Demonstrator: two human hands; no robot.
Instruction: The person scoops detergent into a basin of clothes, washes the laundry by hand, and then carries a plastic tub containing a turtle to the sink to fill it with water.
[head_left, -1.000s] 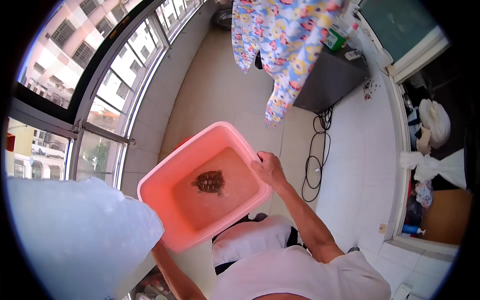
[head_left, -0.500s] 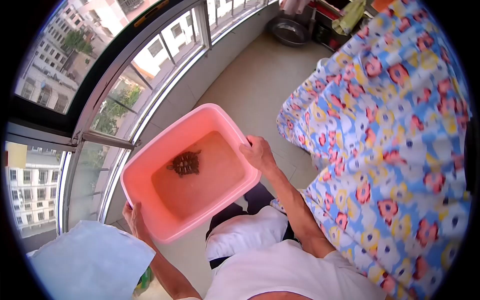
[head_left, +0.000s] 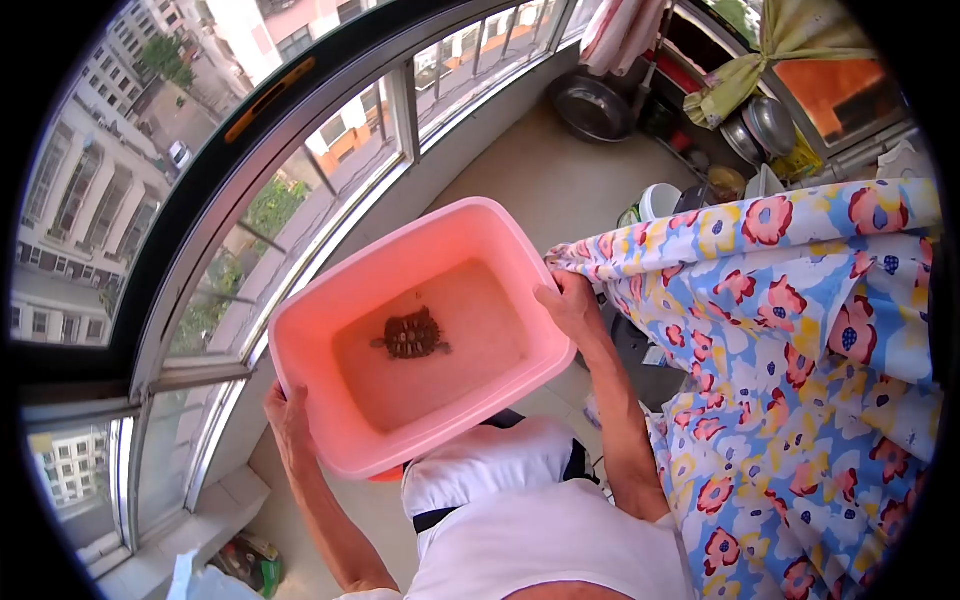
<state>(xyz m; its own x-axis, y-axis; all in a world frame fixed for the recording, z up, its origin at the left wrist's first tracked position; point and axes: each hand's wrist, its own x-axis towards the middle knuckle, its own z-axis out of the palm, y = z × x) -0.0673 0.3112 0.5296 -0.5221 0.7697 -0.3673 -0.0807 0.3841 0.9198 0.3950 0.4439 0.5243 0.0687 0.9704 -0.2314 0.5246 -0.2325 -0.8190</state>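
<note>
A pink plastic basin (head_left: 345, 450) is held in front of my body, tilted a little. Inside, a dark turtle (head_left: 412, 334) lies in shallow water, left of the basin's middle. My left hand (head_left: 288, 415) grips the basin's left rim, its thumb on top and its other fingers mostly hidden beneath. On the opposite side, my right hand (head_left: 572, 305) clasps the right rim. Flowered blue cloth (head_left: 770, 400) hangs right beside my right hand and forearm.
Windows (head_left: 270, 230) run along the left and front. A dark metal pan (head_left: 594, 106) lies on the floor ahead. Near it are a white bucket (head_left: 660, 202) and metal pots (head_left: 768, 126). Bottles (head_left: 248, 565) stand at the lower left.
The view has swung round, bringing the pots, bucket and more flowered cloth into sight, while the pale sheet at the lower left has mostly left view. Both hands still hold the basin.
</note>
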